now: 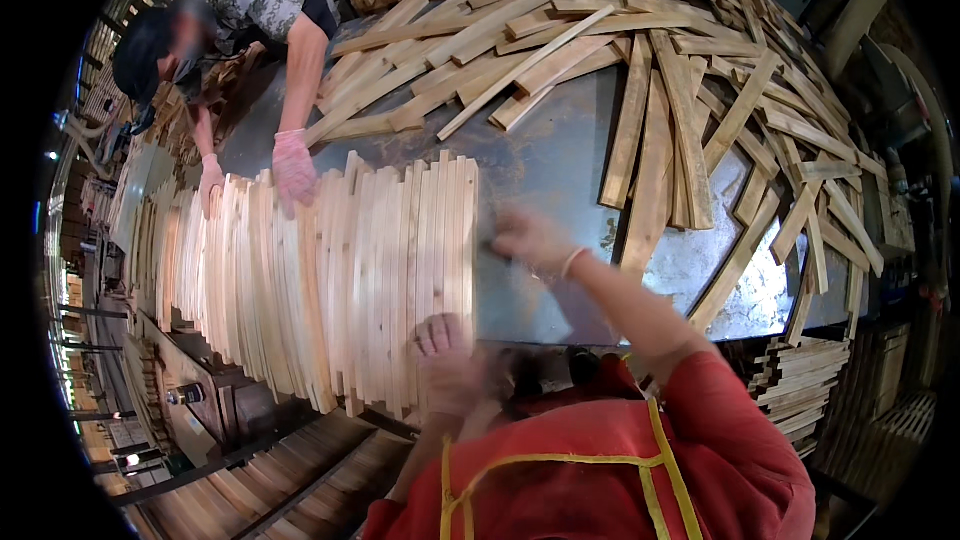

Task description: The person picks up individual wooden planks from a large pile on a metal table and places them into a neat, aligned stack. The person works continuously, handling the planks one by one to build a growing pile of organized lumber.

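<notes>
A long row of pale wooden slats (pixel 390 270) stands packed side by side on the metal table, their ends uneven. My left hand (pixel 447 368) lies on the near ends of the slats at the row's right end, fingers stretched out over them. Just off the row's right side is my right hand (pixel 537 242), above the bare metal. Motion smears its fingers, and a dark blur at their tips cannot be made out. At the far left a co-worker's pink-gloved hand (pixel 294 170) presses on the row, the other glove (pixel 211 185) farther left.
Loose boards (pixel 650 130) lie in a jumbled heap across the back and right of the metal table (pixel 540 305). A stack of boards (pixel 803 390) stands below its right edge. More slats (pixel 215 495) lie below at the lower left. A person (pixel 250 20) leans in from the far left.
</notes>
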`<state>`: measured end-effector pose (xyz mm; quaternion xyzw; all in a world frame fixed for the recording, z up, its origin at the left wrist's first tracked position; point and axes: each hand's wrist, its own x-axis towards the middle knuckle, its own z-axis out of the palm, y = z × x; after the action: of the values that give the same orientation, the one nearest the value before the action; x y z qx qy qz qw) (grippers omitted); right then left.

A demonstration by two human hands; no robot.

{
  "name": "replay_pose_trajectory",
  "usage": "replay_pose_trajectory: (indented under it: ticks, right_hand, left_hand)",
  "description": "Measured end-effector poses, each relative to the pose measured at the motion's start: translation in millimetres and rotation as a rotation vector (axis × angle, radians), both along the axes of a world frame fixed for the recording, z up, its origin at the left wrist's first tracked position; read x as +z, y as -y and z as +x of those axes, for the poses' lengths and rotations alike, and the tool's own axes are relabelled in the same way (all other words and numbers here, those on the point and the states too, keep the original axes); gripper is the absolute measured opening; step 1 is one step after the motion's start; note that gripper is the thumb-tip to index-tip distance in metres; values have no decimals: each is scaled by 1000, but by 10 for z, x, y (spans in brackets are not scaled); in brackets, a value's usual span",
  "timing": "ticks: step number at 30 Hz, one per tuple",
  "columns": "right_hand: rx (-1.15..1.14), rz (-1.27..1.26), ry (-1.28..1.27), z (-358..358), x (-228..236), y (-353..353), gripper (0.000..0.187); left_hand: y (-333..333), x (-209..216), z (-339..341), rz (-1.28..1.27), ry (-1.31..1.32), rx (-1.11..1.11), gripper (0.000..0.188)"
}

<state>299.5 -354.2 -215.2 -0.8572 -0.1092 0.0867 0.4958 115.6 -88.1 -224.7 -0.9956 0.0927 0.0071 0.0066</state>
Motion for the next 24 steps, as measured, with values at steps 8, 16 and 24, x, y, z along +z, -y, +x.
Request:
replay_pose_trajectory:
  ticks: [8, 16, 24]
  right_hand:
    - [-723, -503, 51, 375, -358, 3132, 61]
    - [-650, 790, -211, -982, 148, 1673, 75]
    - [-317, 824, -601, -1977, -262, -432, 83]
  left_hand:
    - [47, 5, 144, -99, 139, -4, 75]
    - [8, 49, -10, -136, 131, 75, 71]
    - [-459, 110, -611, -396, 85, 163, 43]
